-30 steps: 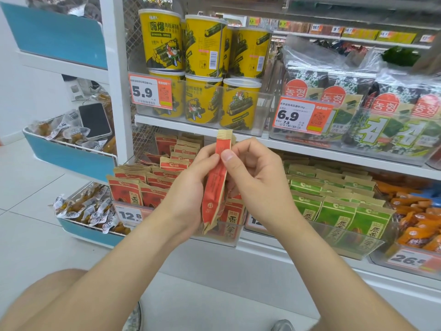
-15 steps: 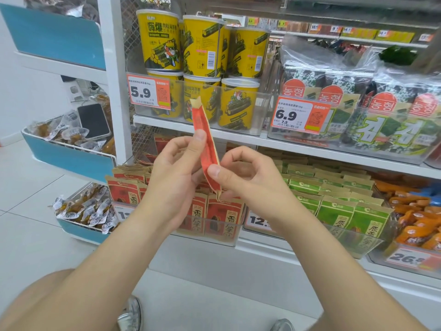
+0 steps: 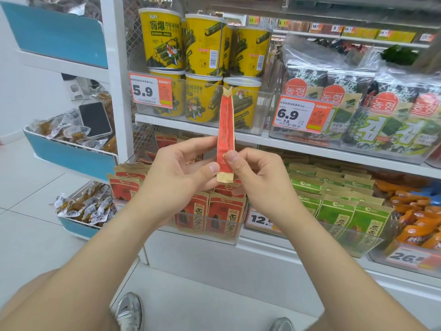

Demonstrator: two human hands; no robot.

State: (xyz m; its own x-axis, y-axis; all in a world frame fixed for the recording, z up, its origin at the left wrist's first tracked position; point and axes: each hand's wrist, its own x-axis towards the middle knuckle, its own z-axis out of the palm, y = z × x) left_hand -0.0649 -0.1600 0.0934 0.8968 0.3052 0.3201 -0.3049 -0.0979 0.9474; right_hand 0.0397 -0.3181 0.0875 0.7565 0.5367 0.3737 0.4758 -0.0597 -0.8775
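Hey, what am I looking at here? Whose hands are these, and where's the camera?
There is no machine here. A person wears a camera on the head, looking forward and down, so this single picture shows their own arms. The left hand and right hand both pinch a slim red packet near its lower end, holding it upright. Behind it is a shop shelf, with yellow tubs above and seaweed packs to the right. More red packets and green packets sit below. A phone lies in a side basket.
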